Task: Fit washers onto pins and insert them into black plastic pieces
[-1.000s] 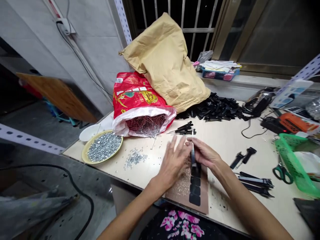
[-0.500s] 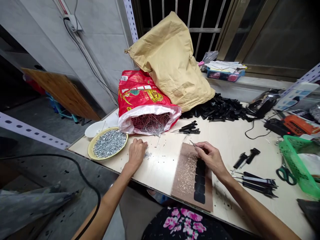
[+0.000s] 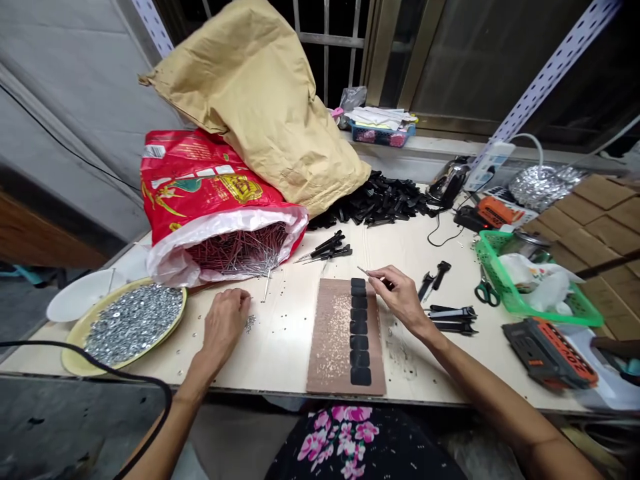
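Right hand (image 3: 400,300) fingers pinch a pin (image 3: 364,271); left hand (image 3: 225,320) fingers curl over washers (image 3: 249,323).

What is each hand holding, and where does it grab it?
The right hand pinches a thin metal pin by its near end. The left hand rests fingertips on small loose washers; whether it holds any cannot be told.

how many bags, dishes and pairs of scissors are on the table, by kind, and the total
Bags: 2, the brown paper sack and the red bag
Dishes: 2, the yellow plate and the white dish
Scissors: 1, the green-handled scissors
Total: 5
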Motion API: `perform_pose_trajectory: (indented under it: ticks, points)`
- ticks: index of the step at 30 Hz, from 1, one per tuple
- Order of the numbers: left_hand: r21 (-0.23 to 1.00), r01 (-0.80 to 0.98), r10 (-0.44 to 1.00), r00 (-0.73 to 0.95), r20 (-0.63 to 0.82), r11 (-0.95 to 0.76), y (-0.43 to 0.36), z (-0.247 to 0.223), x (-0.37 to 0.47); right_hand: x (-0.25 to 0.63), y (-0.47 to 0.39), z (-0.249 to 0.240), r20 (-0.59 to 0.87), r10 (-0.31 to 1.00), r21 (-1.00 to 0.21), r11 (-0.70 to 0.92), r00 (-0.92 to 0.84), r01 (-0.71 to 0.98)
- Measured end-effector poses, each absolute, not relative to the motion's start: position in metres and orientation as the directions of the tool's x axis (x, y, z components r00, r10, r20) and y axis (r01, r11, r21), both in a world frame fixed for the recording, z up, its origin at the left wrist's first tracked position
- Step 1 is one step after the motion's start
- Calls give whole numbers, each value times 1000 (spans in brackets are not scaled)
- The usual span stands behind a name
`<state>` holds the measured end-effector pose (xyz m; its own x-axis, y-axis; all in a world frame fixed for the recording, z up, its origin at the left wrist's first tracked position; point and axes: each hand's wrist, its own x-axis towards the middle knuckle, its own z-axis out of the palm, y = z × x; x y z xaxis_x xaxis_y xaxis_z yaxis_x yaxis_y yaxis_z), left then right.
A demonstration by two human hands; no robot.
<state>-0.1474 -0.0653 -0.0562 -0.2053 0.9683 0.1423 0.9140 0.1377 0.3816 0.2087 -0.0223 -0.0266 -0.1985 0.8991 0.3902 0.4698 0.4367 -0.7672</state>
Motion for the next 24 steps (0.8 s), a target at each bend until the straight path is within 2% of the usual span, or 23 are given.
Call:
perform_pose_trajectory:
  ticks: [1, 2, 3, 4, 6, 8, 12, 15, 24]
  points:
    - [537, 835, 964, -226, 139, 118, -65, -49, -134, 207, -24, -27, 383, 896, -764, 444, -224, 469]
    - [712, 691, 963, -258, 77, 128, -64, -43, -119, 204, -26, -26, 380, 890, -759, 456, -254, 464]
    - [857, 496, 964, -265, -5, 141, -63, -36, -103, 200, -28, -24, 382, 879, -753, 475, -285, 456]
    - [947, 284, 966, -248, -75, 147, -61, -30, -86, 195, -30, -21, 393, 865, -744, 499, -313, 445]
    - [986, -36, 966, -196, -167, 163, -59, -21, -55, 185, -33, -14, 426, 829, -712, 555, -362, 430]
    - [973, -184, 965, -194, -177, 141, -57, -15, -31, 177, -35, -7, 448, 793, -660, 605, -412, 446]
    - [965, -249, 968, -206, -141, 87, -57, -12, -8, 173, -36, -3, 440, 744, -547, 666, -502, 507]
    - [968, -240, 973, -199, -118, 68, -57, -9, -2, 176, -36, -6, 434, 742, -508, 670, -512, 541]
    - [1000, -10, 981, -194, 1, -4, -60, -8, -1, 181, -38, -8, 445, 749, -455, 661, -490, 597]
